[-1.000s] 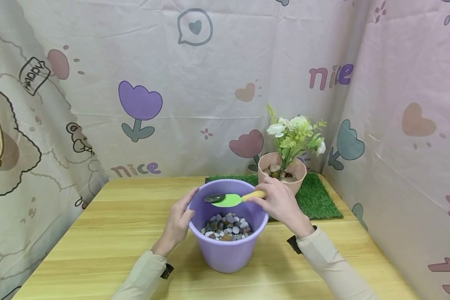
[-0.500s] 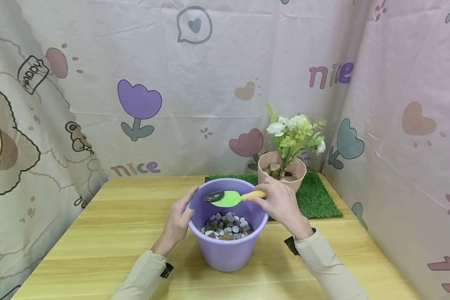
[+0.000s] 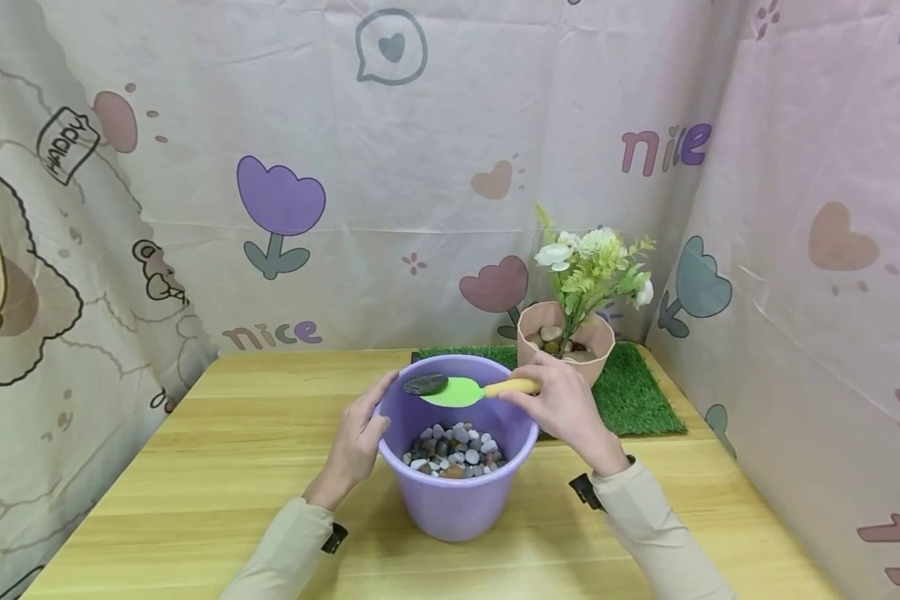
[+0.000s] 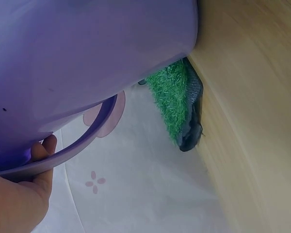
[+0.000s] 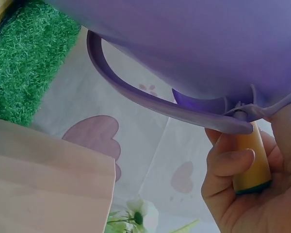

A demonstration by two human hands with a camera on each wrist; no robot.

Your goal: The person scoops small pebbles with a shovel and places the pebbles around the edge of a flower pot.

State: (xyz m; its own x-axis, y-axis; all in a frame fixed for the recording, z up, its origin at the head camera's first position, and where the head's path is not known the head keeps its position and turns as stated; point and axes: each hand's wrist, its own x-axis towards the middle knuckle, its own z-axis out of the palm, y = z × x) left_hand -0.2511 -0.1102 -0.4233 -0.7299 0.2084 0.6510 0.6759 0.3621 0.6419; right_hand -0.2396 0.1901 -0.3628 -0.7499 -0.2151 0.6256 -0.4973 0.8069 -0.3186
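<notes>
A purple bucket [image 3: 456,508] stands on the table with several small pebbles [image 3: 457,450] in its bottom. At its left side my left hand [image 3: 356,442] grips the rim, thumb toward me; in the left wrist view, fingers [image 4: 44,149] curl by the bucket's handle [image 4: 87,138]. My right hand [image 3: 562,404] holds a small garden trowel by its yellow handle [image 5: 252,160] at the bucket's right rim. The trowel's green blade [image 3: 453,392] lies level over the bucket's mouth. A dark oval stone [image 3: 425,384] rests at the blade's tip, apart from the pebbles below.
Behind the bucket at the right, a pink pot [image 3: 570,337] with larger stones and white flowers [image 3: 596,250] stands on a green grass mat [image 3: 637,400]. The wooden table [image 3: 232,467] is bordered by patterned cloth walls [image 3: 390,167].
The trowel and the dark stone have risen slightly. Both hands keep their hold, and the bucket and pebbles stay in place. The head view shifts a little.
</notes>
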